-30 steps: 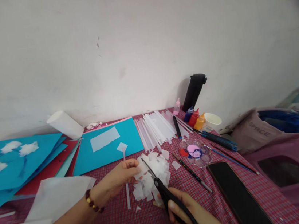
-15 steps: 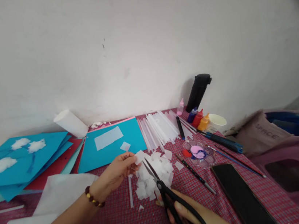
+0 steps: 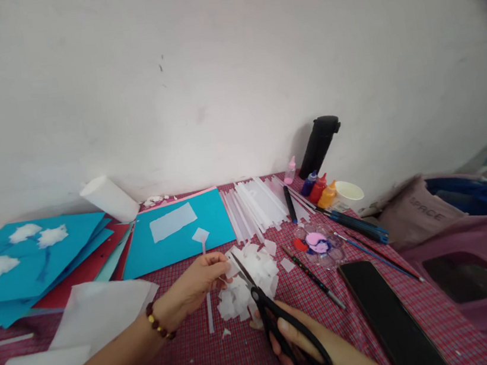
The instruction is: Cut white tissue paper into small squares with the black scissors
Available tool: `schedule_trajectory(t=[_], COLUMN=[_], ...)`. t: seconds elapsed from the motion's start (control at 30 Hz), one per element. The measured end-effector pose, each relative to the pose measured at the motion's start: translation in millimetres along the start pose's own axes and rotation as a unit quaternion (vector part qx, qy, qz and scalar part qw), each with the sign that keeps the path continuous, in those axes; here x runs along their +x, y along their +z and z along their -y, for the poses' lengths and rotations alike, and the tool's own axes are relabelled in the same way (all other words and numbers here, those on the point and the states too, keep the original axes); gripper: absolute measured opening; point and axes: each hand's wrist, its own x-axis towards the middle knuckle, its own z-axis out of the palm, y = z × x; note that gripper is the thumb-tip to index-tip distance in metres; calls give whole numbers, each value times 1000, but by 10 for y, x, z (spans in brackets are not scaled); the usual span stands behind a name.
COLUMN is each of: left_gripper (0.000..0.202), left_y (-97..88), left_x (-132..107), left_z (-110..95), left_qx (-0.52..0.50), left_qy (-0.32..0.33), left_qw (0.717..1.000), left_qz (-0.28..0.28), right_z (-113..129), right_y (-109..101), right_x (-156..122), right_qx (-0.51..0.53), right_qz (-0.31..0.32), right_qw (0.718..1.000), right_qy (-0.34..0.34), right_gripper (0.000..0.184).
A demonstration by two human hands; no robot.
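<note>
My left hand [image 3: 208, 275] pinches a small piece of white tissue paper [image 3: 232, 260] between thumb and fingers. The black-handled scissors [image 3: 267, 311] are gripped in my right hand [image 3: 297, 334], thumb and fingers at the handle loops. Their narrow blades point away from me, with the tips beside the pinched piece. Below both hands lies a pile of cut white paper pieces [image 3: 258, 276]. A thin pale strip [image 3: 210, 312] rests just left of the pile, and one loose square [image 3: 200, 234] lies on the front edge of the blue sheet [image 3: 211, 210].
White tissue sheets [image 3: 101, 312] and blue cards with white puffs [image 3: 72, 244] are at left. A paper roll [image 3: 110, 199] leans by the wall. To the right are a paint palette [image 3: 333, 248], paint bottles [image 3: 316, 189], a black flask [image 3: 319, 145] and a phone [image 3: 389, 319].
The piece in my left hand has turned and is now more covered by the fingers. The scissor blades look closer together. The whole view has shifted slightly.
</note>
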Motion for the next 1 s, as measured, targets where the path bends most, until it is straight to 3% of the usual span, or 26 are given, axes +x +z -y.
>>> schedule_trajectory(t=[0.23,0.37,0.47,0.53,0.6,0.67,0.73,0.87,1.0], left_gripper=[16,14,5,24,42,45,38,23,22], left_y=[0,-5,-41,-103,-197,-316,-452,-748,-1034], left_x=[54,83,77,51,-4,-96,-230,-626,-1130], left_z=[36,32,-3,-37,-79,-125,-164,-129,104], left_qx=[4,12,75,159,250,316,343,331,298], left_qy=[3,4,19,72,143,180,180,166,116], left_qw=[1000,1000,997,984,957,927,914,915,921], left_qz=[6,8,26,19,-35,-93,-120,-161,-222], right_z=[-17,-37,-53,-60,-64,-65,-64,-65,-64], right_y=[19,-13,-49,-71,-86,-91,-84,-36,17], right_x=[20,-8,-39,-51,-55,-56,-54,-33,-21], right_qx=[-2,20,70,111,158,204,245,300,297], right_qz=[-40,-3,40,67,91,111,126,128,122], right_qw=[999,1000,997,991,983,972,961,945,945], right_qy=[25,12,12,21,26,24,19,23,54], right_gripper=[55,61,63,65,65,66,65,65,64])
